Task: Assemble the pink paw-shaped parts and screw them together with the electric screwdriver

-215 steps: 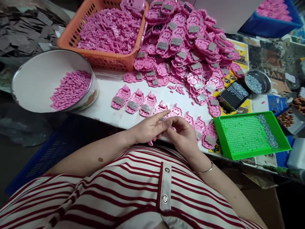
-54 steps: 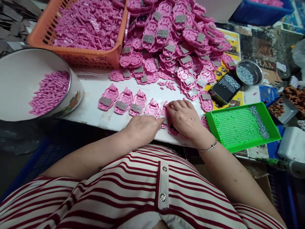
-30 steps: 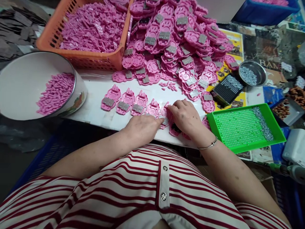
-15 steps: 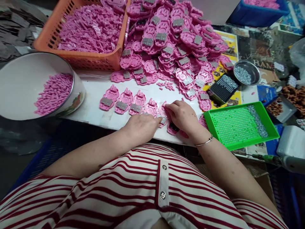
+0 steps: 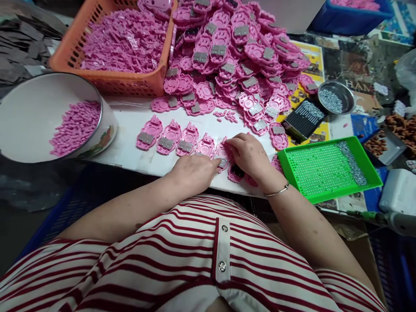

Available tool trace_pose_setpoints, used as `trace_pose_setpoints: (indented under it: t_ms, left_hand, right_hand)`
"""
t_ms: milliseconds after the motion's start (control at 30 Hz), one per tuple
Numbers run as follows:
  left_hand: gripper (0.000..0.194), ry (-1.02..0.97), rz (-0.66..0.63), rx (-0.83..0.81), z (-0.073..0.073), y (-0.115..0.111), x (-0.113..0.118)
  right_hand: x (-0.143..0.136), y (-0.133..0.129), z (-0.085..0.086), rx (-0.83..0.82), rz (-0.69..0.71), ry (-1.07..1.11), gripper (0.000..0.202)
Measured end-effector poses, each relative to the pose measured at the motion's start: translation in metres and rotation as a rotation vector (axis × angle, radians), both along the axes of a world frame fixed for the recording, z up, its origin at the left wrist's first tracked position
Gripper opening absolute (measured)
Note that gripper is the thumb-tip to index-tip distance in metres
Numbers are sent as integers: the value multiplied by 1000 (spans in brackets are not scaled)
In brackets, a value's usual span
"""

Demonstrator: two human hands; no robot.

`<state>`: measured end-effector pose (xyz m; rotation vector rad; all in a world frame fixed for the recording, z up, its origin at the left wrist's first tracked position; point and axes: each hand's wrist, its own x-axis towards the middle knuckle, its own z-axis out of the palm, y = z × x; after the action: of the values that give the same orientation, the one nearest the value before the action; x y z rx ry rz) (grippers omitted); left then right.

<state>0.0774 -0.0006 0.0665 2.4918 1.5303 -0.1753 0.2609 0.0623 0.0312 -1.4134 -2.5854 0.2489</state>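
Observation:
A row of pink plastic casings (image 5: 187, 134) with grey metal plates lies along the table's near side. My left hand (image 5: 193, 173) is closed over the row, with its thumb and fingertips against the lower edge of one pink casing (image 5: 222, 151). At the upper end of that same casing, the fingertips of my right hand (image 5: 248, 157) are pinched together. Whatever sits between them is too small to make out. Beneath my right hand, a casing with a black part (image 5: 235, 172) is partly covered. Small pink pegs (image 5: 225, 115) lie loose beyond the row.
A heap of pink casings (image 5: 224, 52) rises at the back, beside an orange basket (image 5: 130, 82) of pink parts. An enamel basin (image 5: 26, 117) of pink pegs stands left. To the right are a green tray (image 5: 328, 171), black tray (image 5: 303, 121) and metal bowl (image 5: 347, 97) of screws.
Both hands stay at the same casing. The right fingertips have shifted very slightly at its upper end; the view has moved a little.

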Motion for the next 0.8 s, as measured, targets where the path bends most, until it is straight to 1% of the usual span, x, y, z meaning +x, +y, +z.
trace_pose_setpoints:
  t_ms: [167,367,533,633,700,733,800]
  left_hand:
    - [33,-7,-5,-8,0,2,-1]
    - [31,-3,-4,-17,-1,3,-1]
    - [31,-23,-8,0,-2,3,-1]
    - [31,-62,7,-28,-2,4,-2]
    - [31,-199,52,-69,0,6,-4]
    - [33,-332,99,-106,1,8,-6]
    - [42,-716,240,-258,3,11,-8]
  right_hand:
    - [1,0,-1,-3,4,-7,32]
    - [-4,-7,6,27,32,-205,32]
    - [-6,-12,9,11,1,-211,33]
    - [-2,-12,8,9,10,-170,34]
    - [2,-13,9,53,-6,-62,34]
    - [4,-15,11,96,-19,22,35]
    - [4,-22,18,181,-40,234,36]
